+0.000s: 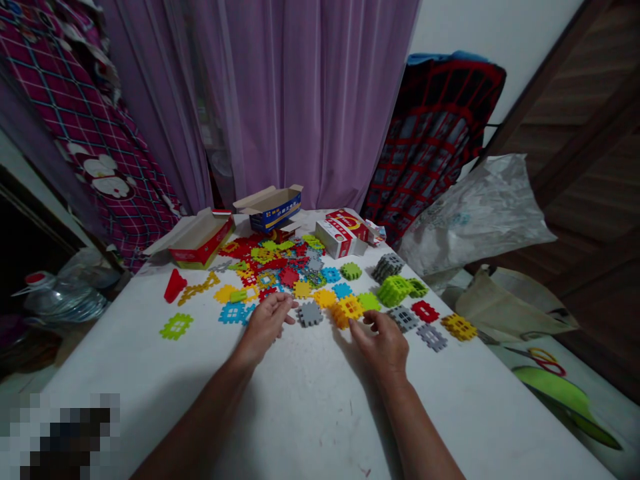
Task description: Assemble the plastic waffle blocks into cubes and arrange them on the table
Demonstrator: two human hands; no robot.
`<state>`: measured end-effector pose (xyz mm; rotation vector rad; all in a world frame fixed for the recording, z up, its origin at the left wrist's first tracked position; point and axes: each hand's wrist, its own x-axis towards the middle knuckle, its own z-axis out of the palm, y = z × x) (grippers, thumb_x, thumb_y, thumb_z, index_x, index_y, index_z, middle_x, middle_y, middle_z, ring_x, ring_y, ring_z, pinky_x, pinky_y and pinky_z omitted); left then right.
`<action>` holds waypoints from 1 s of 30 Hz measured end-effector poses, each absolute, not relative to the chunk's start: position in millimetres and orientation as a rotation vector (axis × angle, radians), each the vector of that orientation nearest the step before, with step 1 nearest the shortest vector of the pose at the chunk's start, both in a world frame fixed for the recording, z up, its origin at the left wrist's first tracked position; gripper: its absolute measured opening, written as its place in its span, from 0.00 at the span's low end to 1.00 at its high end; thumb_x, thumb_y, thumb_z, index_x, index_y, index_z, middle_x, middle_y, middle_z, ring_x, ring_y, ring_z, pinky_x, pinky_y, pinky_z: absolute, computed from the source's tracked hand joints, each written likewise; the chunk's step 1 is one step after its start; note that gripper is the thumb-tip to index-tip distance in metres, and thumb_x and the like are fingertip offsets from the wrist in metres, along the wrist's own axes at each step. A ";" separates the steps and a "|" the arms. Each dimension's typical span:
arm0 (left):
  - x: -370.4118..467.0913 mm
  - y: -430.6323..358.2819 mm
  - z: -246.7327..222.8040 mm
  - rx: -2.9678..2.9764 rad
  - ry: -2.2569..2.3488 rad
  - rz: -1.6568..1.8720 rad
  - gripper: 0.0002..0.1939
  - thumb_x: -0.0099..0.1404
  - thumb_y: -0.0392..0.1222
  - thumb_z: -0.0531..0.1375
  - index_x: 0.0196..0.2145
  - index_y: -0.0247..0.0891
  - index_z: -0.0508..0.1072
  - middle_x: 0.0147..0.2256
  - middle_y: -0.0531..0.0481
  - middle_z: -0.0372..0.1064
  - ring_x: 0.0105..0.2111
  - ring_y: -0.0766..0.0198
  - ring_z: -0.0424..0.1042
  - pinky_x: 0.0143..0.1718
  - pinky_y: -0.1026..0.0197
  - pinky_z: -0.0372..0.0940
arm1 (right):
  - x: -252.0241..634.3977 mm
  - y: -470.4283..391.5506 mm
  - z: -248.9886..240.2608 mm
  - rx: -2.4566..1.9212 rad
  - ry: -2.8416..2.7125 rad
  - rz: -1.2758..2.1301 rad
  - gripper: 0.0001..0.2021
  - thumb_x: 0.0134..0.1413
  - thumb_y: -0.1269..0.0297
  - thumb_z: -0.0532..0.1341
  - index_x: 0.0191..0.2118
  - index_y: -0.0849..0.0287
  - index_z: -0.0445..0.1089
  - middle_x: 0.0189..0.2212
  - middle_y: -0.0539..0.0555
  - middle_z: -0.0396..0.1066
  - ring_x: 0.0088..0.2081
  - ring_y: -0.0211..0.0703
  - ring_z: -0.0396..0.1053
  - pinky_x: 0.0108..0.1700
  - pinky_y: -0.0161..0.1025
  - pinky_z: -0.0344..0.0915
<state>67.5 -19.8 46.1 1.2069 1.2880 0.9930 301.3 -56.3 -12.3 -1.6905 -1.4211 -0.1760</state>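
1. Head view: the yellow-orange stack (347,311) lies on the white table (310,407) at about ten o'clock from the middle of the right hand (386,343), just beside the thumb tip; I cannot tell whether they touch.
2. The right hand is loosely curled, thumb and fingers apart, nothing visible between them.
3. The left hand (267,321) has its fingers parted in a moderate gap and looks empty; the grey tile (310,314) sits at three o'clock, near its fingertips.
4. Both pieces look like light, fairly stiff plastic, not fragile, though smooth faces may slide.
5. The stack would best be taken by opposite notched sides, its layers squeezed together; the tile, by two opposite edges.
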 end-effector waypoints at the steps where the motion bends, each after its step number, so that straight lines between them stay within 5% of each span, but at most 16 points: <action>1: 65.3 -18.2 46.5 1.191 1.294 1.014 0.24 0.55 0.61 0.58 0.39 0.38 0.69 0.43 0.44 0.73 0.29 0.67 0.71 0.17 0.71 0.53 | 299.6 -56.4 -13.2 -1.709 -1.431 -0.161 0.17 0.51 0.48 0.60 0.32 0.59 0.71 0.27 0.53 0.72 0.28 0.43 0.68 0.30 0.38 0.60; 30: 30.1 3.3 50.3 0.985 1.321 1.254 0.24 0.45 0.56 0.66 0.35 0.37 0.71 0.36 0.49 0.73 0.25 0.69 0.69 0.15 0.72 0.54 | 291.6 -55.3 -21.3 -2.012 -1.493 -0.033 0.25 0.46 0.44 0.61 0.43 0.59 0.69 0.39 0.57 0.73 0.41 0.49 0.69 0.38 0.40 0.61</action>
